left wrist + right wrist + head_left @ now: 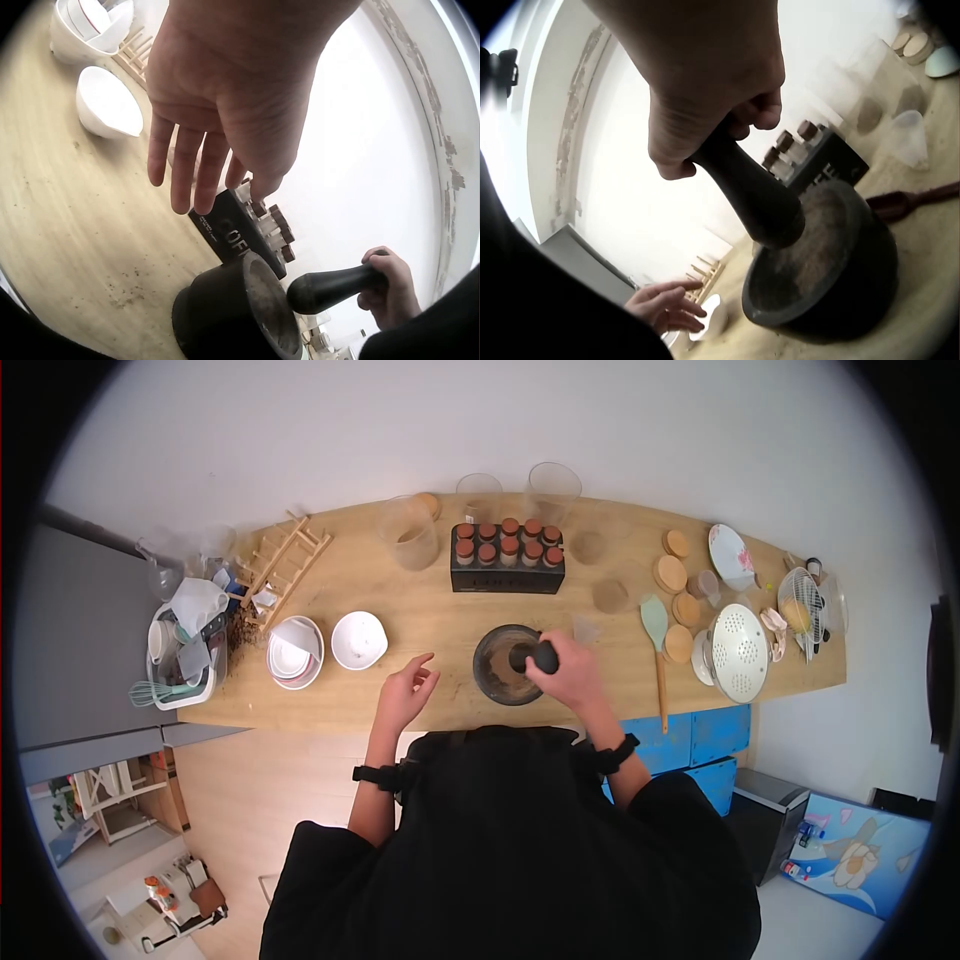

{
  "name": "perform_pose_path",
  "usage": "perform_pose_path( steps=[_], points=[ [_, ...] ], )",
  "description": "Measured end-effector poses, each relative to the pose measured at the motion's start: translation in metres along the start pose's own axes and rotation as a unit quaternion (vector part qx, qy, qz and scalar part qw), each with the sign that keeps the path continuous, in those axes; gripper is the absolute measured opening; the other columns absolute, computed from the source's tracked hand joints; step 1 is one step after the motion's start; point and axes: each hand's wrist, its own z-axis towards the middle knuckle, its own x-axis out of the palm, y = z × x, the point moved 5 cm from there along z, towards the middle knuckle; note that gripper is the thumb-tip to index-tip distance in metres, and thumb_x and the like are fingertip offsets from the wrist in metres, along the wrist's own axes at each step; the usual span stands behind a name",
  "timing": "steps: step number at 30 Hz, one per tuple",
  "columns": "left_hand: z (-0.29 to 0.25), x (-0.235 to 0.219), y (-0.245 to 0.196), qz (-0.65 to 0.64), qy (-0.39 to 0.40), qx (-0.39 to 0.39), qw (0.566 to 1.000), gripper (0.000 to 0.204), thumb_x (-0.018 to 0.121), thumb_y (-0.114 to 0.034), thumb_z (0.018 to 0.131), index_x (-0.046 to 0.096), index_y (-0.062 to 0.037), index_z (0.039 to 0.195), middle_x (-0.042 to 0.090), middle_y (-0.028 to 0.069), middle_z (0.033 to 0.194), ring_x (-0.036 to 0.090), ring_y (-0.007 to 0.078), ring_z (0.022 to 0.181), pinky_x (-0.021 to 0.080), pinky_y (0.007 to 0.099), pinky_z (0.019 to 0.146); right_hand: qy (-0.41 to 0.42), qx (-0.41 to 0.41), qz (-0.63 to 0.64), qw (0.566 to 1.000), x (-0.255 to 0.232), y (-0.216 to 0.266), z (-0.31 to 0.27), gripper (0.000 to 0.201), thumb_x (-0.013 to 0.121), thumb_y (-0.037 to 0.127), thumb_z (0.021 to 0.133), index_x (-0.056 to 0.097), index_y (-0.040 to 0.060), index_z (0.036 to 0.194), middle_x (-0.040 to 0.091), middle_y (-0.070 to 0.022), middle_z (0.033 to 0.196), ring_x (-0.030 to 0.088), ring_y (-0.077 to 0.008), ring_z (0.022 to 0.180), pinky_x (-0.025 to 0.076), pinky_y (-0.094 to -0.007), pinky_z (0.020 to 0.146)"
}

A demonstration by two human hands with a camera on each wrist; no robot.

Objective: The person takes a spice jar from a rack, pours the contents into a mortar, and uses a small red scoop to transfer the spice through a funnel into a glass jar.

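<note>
A dark stone mortar point(480, 678) stands near the front edge of the wooden table, with brown powder point(826, 244) coating its inside. My right hand point(572, 675) grips the black pestle point(754, 191) by its upper end, fingers curled round it. The pestle's rounded head tilts over the mortar's opening, as the right wrist view shows. To the left of the mortar, my left hand point(405, 695) hovers over the table holding nothing. Its fingers hang relaxed in the left wrist view. Behind the mortar sits a black rack point(506, 580) of small corked vials.
White bowls point(358, 640) stand on the left, near a wooden rack point(285, 570) and a crowded tub point(185, 695). Clear beakers point(408, 535) line the back. On the right lie a spatula point(655, 622), cork lids point(670, 573) and a white colander point(738, 655). A dark scoop point(900, 204) lies beside the mortar.
</note>
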Motion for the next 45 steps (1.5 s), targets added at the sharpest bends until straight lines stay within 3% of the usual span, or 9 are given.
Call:
perform_pose_path(
  steps=[5, 10, 14, 19, 22, 28, 31, 45],
  points=[
    [-0.005, 0.001, 0.012, -0.013, 0.006, -0.01, 1.0, 0.036, 0.061, -0.023, 0.085, 0.058, -0.0057, 0.116, 0.068, 0.0122, 0.082, 0.067, 0.0229, 0.071, 0.052, 0.0323, 0.065, 0.058, -0.065, -0.12, 0.989, 0.047, -0.011, -0.011, 0.03, 0.07, 0.03, 0.067, 0.056, 0.0118, 0.085, 0.058, -0.0055, 0.073, 0.059, -0.0264, 0.057, 0.048, -0.035, 0.05],
    [-0.014, -0.002, 0.015, -0.009, 0.005, -0.011, 1.0, 0.035, 0.062, -0.023, 0.085, 0.058, -0.0064, 0.116, 0.068, 0.0122, 0.082, 0.066, 0.0226, 0.071, 0.052, 0.0323, 0.065, 0.006, -0.074, -0.099, 0.992, 0.033, 0.007, -0.01, 0.03, 0.07, 0.03, 0.066, 0.056, 0.012, 0.085, 0.058, -0.005, 0.072, 0.059, -0.0255, 0.056, 0.048, -0.034, 0.049],
    [-0.015, -0.001, 0.012, -0.01, 0.025, -0.028, 0.999, 0.036, 0.062, -0.021, 0.086, 0.057, -0.0043, 0.117, 0.068, 0.0142, 0.083, 0.067, 0.0226, 0.074, 0.052, 0.0313, 0.068, 0.058, -0.074, -0.155, 0.983, 0.047, -0.002, -0.014, 0.031, 0.071, 0.03, 0.065, 0.056, 0.012, 0.085, 0.058, -0.0047, 0.072, 0.058, -0.0251, 0.055, 0.047, -0.0337, 0.049],
    [-0.018, 0.001, 0.013, 0.001, 0.013, -0.013, 1.0, 0.035, 0.062, -0.026, 0.084, 0.059, -0.007, 0.114, 0.068, 0.0116, 0.082, 0.066, 0.0227, 0.07, 0.052, 0.0327, 0.065, -0.007, -0.079, -0.117, 0.99, 0.03, 0.011, -0.011, 0.029, 0.071, 0.029, 0.064, 0.055, 0.0119, 0.081, 0.057, -0.0049, 0.068, 0.056, -0.0253, 0.053, 0.046, -0.0336, 0.048],
    [-0.019, 0.004, 0.015, 0.0, 0.021, -0.01, 1.0, 0.035, 0.062, -0.026, 0.084, 0.059, -0.0071, 0.113, 0.068, 0.0115, 0.082, 0.066, 0.0228, 0.07, 0.052, 0.0327, 0.065, 0.042, -0.096, -0.157, 0.982, 0.045, 0.002, -0.012, 0.028, 0.071, 0.029, 0.064, 0.055, 0.0119, 0.081, 0.056, -0.0051, 0.067, 0.055, -0.0253, 0.052, 0.046, -0.0342, 0.049],
    [-0.022, 0.004, 0.012, 0.01, 0.036, -0.023, 0.999, 0.033, 0.062, -0.021, 0.085, 0.059, -0.0057, 0.114, 0.068, 0.0129, 0.084, 0.066, 0.022, 0.074, 0.051, 0.0319, 0.068, 0.018, -0.104, -0.152, 0.983, 0.03, 0.013, -0.012, 0.028, 0.071, 0.029, 0.064, 0.055, 0.0112, 0.079, 0.055, -0.0058, 0.065, 0.054, -0.0252, 0.051, 0.044, -0.0337, 0.048],
    [-0.024, 0.005, 0.01, 0.017, 0.043, -0.026, 0.999, 0.032, 0.062, -0.022, 0.085, 0.06, -0.0056, 0.113, 0.068, 0.0125, 0.083, 0.066, 0.0219, 0.073, 0.051, 0.032, 0.067, 0.051, -0.093, -0.164, 0.981, 0.043, 0.002, -0.015, 0.03, 0.071, 0.03, 0.064, 0.055, 0.0108, 0.08, 0.057, -0.0062, 0.066, 0.055, -0.0256, 0.051, 0.044, -0.034, 0.048],
    [-0.028, 0.006, 0.011, 0.024, 0.034, -0.026, 0.999, 0.032, 0.062, -0.025, 0.084, 0.061, -0.0065, 0.111, 0.068, 0.0113, 0.082, 0.066, 0.0226, 0.072, 0.052, 0.0326, 0.067, 0.057, -0.082, -0.18, 0.979, 0.035, 0.01, -0.016, 0.03, 0.07, 0.03, 0.067, 0.054, 0.0099, 0.082, 0.056, -0.0072, 0.065, 0.057, -0.0267, 0.055, 0.047, -0.0359, 0.051]
  ],
)
